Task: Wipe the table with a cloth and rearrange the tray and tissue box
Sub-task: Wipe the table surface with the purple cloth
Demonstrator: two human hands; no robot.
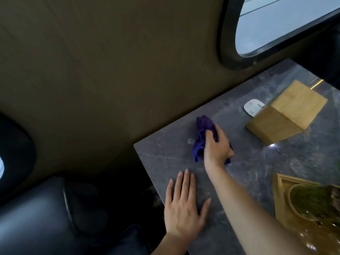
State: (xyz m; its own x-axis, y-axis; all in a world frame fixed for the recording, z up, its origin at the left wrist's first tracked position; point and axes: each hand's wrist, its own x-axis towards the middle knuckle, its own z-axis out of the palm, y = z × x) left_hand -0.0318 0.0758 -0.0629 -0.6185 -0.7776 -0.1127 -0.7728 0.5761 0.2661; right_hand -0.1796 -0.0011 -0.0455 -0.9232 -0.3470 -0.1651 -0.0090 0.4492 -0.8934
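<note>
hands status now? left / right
Left hand: open, flat on the table, holding nothing.
Right hand: closed on the purple cloth, pressing it to the table.

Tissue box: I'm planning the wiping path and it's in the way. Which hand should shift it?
Probably the left hand: it lies flat and free on the table, while the right hand presses the purple cloth, nearer the wooden tissue box.
</note>
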